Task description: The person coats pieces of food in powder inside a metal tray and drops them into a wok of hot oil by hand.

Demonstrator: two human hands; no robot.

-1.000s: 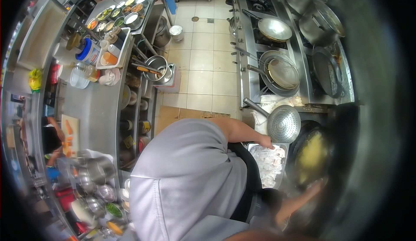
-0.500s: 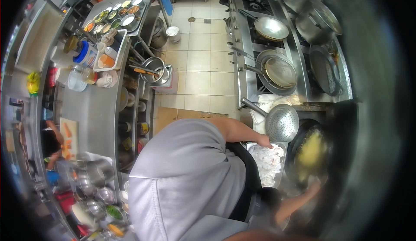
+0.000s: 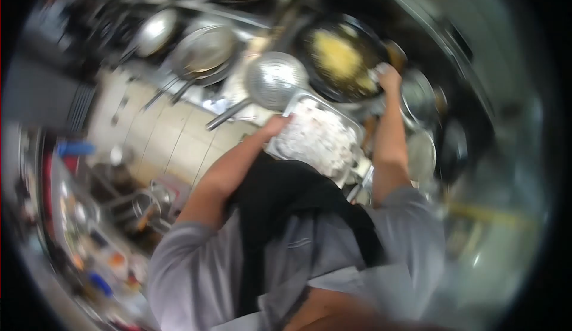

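Observation:
A metal tray (image 3: pixel 348 183) of white, flour-coated pieces (image 3: pixel 319 134) stands in front of me. My left hand (image 3: pixel 277 124) is closed on the tray's left rim. Beyond it is a black wok (image 3: pixel 304 63) with hot oil, where a yellow frying mass (image 3: pixel 336 54) floats in the middle. At the wok's right edge my right hand (image 3: pixel 389 77) is closed, with a whitish, coated piece at its fingertips; blur hides its exact shape. A perforated strainer ladle (image 3: pixel 276 80) lies left of the wok, its handle towards me.
Left along the stove sit a pan with a mesh strainer (image 3: pixel 208 48) and another pan (image 3: pixel 157 31). Metal pots (image 3: pixel 418 96) stand right of my right arm. A blurred counter with containers (image 3: pixel 113 259) is at lower left, beyond the tiled floor (image 3: pixel 161 131).
My view has swung round, so the wok and tray now lie straight ahead. The left hand stays at the tray's rim. My right hand is still at the wok's edge, now seen more plainly.

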